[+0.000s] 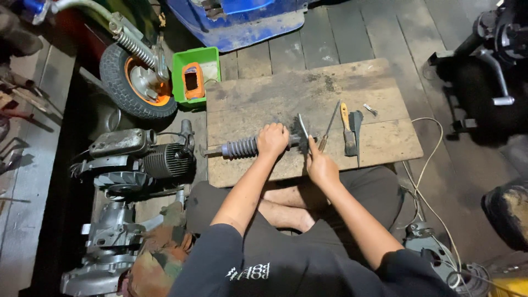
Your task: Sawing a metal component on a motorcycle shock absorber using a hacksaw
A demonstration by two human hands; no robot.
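The person sits cross-legged at a low wooden board [374, 144], a worn surface stained dark near its middle. Across the board's near-left part lies a grey ribbed shaft [242, 147], a rod with a rubber bellows boot, its bare end jutting past the board's left edge. The left hand [273, 139] has its fingers wrapped around the shaft just right of the ribs. The right hand [320, 166], at the board's near edge, pinches a thin metal tool [303, 132] whose blade stands against the shaft's dark right end; its fingers are closed narrowly on the tool's lower part.

Right of the hands on the board lie a long screwdriver [330, 124], a yellow-handled brush [347, 128], a dark flat blade [357, 125] and a small metal piece [370, 110].

Beyond the board's far-left corner stands a green plastic box [179, 71] holding an orange rounded casing [192, 81]. Left of the box is a small wheel [132, 80] with an orange hub and a coil spring above it. Left of the board sits a finned grey engine [146, 162]. A pale cable [429, 170] trails off the board's right edge.
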